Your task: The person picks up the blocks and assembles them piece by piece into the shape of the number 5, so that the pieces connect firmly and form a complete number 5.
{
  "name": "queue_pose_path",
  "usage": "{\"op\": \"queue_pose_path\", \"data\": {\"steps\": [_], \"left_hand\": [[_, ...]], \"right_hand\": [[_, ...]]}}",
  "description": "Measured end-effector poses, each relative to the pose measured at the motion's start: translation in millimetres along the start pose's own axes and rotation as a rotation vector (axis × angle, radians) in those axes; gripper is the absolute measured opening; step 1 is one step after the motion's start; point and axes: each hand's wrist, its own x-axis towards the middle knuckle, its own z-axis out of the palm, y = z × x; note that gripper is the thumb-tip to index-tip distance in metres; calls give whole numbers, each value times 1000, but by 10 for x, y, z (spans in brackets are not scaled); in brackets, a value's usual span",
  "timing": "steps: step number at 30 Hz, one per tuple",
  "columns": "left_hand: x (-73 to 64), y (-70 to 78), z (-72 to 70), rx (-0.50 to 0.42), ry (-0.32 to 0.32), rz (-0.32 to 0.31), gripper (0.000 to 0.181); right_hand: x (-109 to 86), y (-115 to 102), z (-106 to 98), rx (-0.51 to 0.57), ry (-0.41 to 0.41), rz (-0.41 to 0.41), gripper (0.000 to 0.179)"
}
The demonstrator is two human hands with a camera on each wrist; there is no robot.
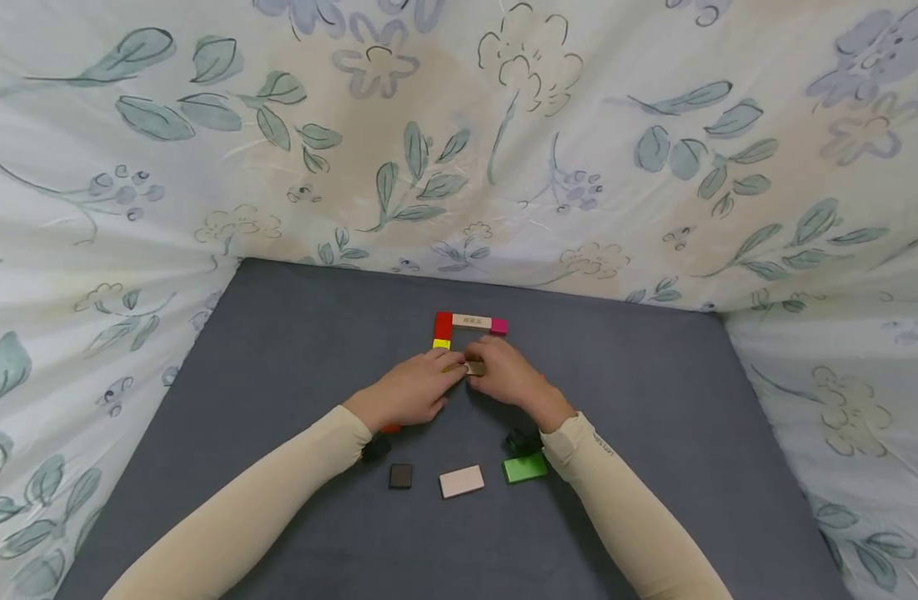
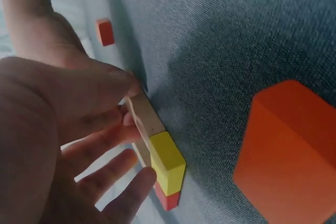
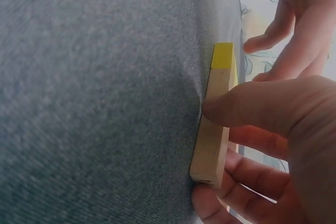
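Observation:
My right hand (image 1: 507, 373) pinches a plain wooden block (image 3: 210, 145), its thumb on the near side and fingers behind. That block lies on the cloth with one end against a yellow block (image 2: 168, 163). My left hand (image 1: 412, 390) is beside the yellow block, its fingers loosely extended and holding nothing; in the head view it partly covers that block. Beyond the hands, a red block (image 1: 443, 325), a wooden block with dark print (image 1: 471, 321) and a magenta block (image 1: 499, 327) lie in a connected line with the yellow one.
Nearer the body lie a dark square block (image 1: 401, 476), a pale pink block (image 1: 462, 482) and a green block (image 1: 525, 468). An orange block (image 2: 289, 150) sits by the left wrist. Grey cloth (image 1: 293, 350) covers the table; a floral curtain (image 1: 459, 167) hangs behind.

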Motion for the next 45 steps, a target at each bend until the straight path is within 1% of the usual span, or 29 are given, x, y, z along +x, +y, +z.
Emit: {"op": "queue_pose_path", "data": {"steps": [2, 5, 11, 18, 23, 26, 29, 35, 39, 45], "left_hand": [[2, 6, 15, 7, -23, 4, 59], [5, -1, 46, 5, -45, -7, 62], [27, -22, 96, 3, -42, -24, 65], [34, 4, 94, 0, -45, -50, 64], [42, 27, 93, -6, -60, -79, 65], [43, 38, 88, 0, -67, -86, 65], [39, 45, 82, 3, -66, -92, 65], [50, 59, 74, 6, -83, -110, 65], [74, 71, 68, 13, -95, -126, 65], [95, 83, 62, 11, -102, -131, 67]], "right_hand": [[-5, 2, 10, 1, -4, 4, 32], [-8, -2, 26, 2, -4, 4, 33], [-9, -20, 23, 4, 0, 14, 35], [-34, -23, 10, 46, -11, 11, 36], [-100, -22, -36, 90, 19, 33, 38], [-157, 0, -106, 95, 66, 39, 38], [-230, 40, -228, 99, 114, 56, 38], [-443, 204, -524, 100, 159, 147, 39], [-586, 332, -630, 109, 144, 184, 38], [-748, 447, -620, 84, 57, 201, 42]]}}
